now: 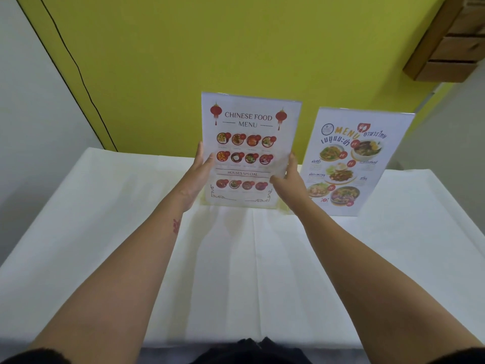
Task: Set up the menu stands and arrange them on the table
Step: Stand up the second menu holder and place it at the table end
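A clear acrylic stand with a Chinese food menu point(249, 143) is upright near the middle of the white table point(105, 232), its base at the cloth. My left hand point(195, 177) grips its left edge and my right hand point(291, 182) grips its right edge, thumb across the front. A second stand with a Thai food menu point(351, 164) stands upright just to the right, untouched.
A yellow-green wall point(210, 61) rises right behind the table's far edge. A black cable point(76, 64) runs down the wall at the left. Wooden slats point(451, 40) hang at the upper right. White cloth stretches toward me between my forearms.
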A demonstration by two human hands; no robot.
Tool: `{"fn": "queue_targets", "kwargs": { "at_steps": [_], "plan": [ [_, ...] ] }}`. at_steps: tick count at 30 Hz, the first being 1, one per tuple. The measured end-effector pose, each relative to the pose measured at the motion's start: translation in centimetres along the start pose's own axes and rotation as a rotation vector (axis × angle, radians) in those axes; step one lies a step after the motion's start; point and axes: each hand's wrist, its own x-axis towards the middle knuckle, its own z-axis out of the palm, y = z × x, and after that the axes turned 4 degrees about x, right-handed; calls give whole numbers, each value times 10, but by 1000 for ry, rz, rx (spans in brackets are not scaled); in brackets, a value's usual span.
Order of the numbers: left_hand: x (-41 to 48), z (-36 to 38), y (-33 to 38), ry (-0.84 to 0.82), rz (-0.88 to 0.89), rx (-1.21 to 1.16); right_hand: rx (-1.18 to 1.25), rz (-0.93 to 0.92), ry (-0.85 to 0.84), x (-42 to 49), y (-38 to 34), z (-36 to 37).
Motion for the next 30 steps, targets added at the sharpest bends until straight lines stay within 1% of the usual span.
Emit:
{"fn": "queue_targets", "kwargs": {
  "at_steps": [4, 8, 11, 15, 17, 25, 30],
  "plan": [
    [-1, -1, -6, 54, -20, 3, 7, -1, 1, 0, 4, 0],
    [-2, -6, -7, 131, -51, 17, 35, -55, 62, 0, 2, 0],
    [-2, -7, 5, 160, -27, -15, 76, -78, 84, 2, -5, -1],
    [-4, 1, 25, 167, 49, -55, 119, -91, 106, 8, -10, -4],
    [-8, 4, 29, 155, 69, -59, 140, -68, 98, 10, -10, -5],
    [-15, 0, 22, 78, 58, -85, 226, -11, 63, 8, -8, -8],
    [-28, -10, 14, 76, 89, -99, 248, -33, 71, 2, -18, 3]
  ]
}}
